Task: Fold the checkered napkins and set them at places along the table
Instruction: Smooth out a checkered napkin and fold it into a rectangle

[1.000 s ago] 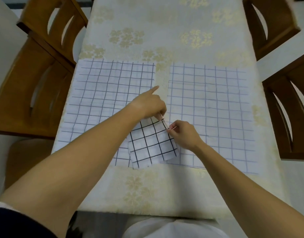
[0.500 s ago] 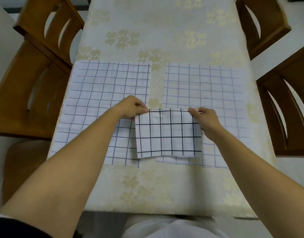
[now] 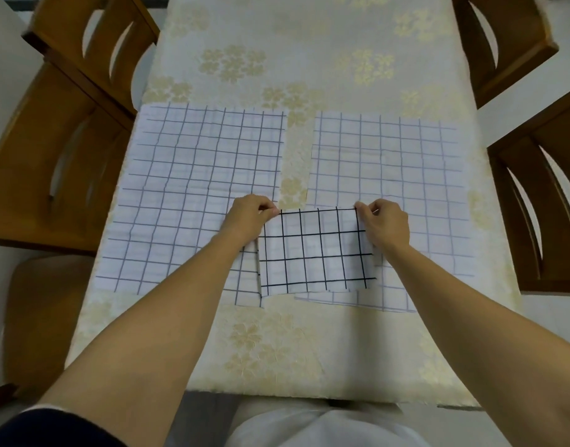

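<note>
Long counter (image 3: 309, 350) under a cream cloth printed with pale gold flowers. Left-side chairs (image 3: 61, 150) of brown wood at 9 to 11 o'clock, right-side chairs (image 3: 541, 195) at 1 to 3 o'clock.

Spread flat across mid-counter, two large pale checkered napkins side by side: left large napkin (image 3: 187, 175) at 10 o'clock, right large napkin (image 3: 390, 162) at 2 o'clock, apart, with a strip of bare cloth between.

At centre, just toward 6 o'clock of that strip, folded napkin (image 3: 315, 253), smaller, with bold black lines, overlapping the near inner corners of both large ones.

Left grip (image 3: 249, 217) at 9 o'clock of the folded napkin, fingers curled, pinching its far left corner. Right grip (image 3: 385, 224) at 3 o'clock of it, likewise curled, pinching the far right corner. Far edge drawn straight between the two pinches.

Bare forearms reaching in from 7 and 5 o'clock.
</note>
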`<state>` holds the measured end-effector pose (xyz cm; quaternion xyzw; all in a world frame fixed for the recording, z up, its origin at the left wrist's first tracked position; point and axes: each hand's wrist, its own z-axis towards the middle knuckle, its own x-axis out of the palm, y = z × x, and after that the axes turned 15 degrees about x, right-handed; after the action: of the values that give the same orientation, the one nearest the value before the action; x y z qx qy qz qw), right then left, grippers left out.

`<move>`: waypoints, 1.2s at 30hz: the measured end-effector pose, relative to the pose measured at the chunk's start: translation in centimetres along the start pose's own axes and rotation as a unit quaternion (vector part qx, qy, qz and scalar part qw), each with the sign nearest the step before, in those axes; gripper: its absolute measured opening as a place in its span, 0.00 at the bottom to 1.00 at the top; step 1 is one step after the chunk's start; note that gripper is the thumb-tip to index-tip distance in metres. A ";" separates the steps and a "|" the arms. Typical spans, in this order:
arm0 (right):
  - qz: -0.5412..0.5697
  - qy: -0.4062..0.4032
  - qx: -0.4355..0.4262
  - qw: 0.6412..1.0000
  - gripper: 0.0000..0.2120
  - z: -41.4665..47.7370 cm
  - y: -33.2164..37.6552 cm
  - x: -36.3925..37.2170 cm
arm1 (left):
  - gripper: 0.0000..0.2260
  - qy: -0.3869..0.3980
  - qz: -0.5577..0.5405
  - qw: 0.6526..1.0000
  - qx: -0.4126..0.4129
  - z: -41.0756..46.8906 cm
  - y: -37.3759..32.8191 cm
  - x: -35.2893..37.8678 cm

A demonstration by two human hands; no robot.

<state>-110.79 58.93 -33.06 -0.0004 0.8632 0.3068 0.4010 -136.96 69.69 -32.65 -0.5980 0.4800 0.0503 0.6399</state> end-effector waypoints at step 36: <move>-0.350 0.027 -0.282 0.893 0.32 -3.2 -1.6 5.8 | 0.32 0.048 0.314 0.946 0.068 -5.1 -0.8 8.5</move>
<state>-116.59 57.37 -36.31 -0.4237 0.6953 0.3766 0.4417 -134.74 60.95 -36.93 -0.3735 0.6757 0.1873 0.6074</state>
